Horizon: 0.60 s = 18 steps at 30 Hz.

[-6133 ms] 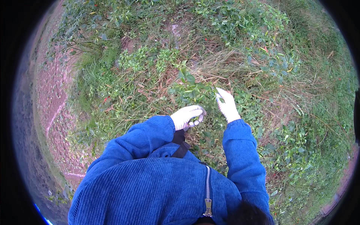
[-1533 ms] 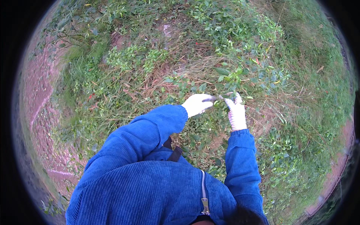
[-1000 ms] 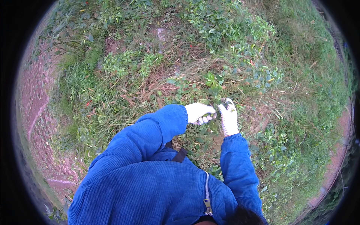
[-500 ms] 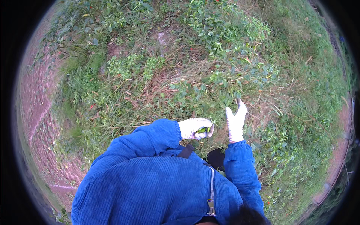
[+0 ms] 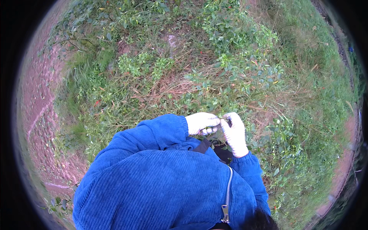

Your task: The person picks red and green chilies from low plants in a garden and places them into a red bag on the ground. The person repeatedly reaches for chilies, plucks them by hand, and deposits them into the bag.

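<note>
My left hand (image 5: 202, 122), in a white glove, is closed with its fingers curled in front of my jacket. Bits of green show between those fingers, and the glove hides most of them; half a second ago they looked like smooth green peppers. My right hand (image 5: 235, 132), also gloved in white, meets the left one at the fingertips. Its thumb and forefinger pinch together over something small, perhaps a thin greenish stem, too small to make out. Leafy green plants (image 5: 207, 86) lie just beyond both hands.
Bushy plants with small red fruits (image 5: 97, 102) spread ahead among dry straw (image 5: 180, 85) and tall grass (image 5: 78, 76). Reddish bare soil (image 5: 42, 115) runs along the left. A pale edging (image 5: 347, 168) curves along the right. My blue corduroy jacket (image 5: 165, 180) fills the lower middle.
My right hand has come in from the right, its spread thumb and forefinger closing at the left hand's fingertips. My left hand has moved slightly up, and its green contents show less.
</note>
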Tool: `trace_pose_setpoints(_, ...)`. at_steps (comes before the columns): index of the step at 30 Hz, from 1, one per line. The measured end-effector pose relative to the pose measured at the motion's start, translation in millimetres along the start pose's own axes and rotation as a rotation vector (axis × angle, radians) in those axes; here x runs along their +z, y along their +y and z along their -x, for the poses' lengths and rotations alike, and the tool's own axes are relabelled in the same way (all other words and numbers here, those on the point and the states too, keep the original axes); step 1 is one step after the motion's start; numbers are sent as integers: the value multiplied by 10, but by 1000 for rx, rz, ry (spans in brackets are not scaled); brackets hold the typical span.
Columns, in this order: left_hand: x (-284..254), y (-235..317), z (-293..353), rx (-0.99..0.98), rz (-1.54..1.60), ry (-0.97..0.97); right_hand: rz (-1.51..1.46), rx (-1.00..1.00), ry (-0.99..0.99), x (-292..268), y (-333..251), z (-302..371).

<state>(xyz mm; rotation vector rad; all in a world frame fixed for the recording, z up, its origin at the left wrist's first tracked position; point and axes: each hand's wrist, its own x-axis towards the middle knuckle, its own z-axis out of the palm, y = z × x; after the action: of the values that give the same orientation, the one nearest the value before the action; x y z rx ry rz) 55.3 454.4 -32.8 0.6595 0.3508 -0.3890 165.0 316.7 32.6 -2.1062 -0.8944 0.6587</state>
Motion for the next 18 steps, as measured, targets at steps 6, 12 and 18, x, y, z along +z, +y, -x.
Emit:
trace_pose_setpoints(6, 12, 147, 157, 34, -169, -153, -368, 219, -311, -142, -22, -133)
trace_pose_setpoints(12, -46, -76, 211, 138, 345, -595, -861, 375, -667, -222, 135, -349)
trace_pose_setpoints(18, -135, -256, 162, 198, 699, -114, 578, -42, -481, -722, 769, -1242)
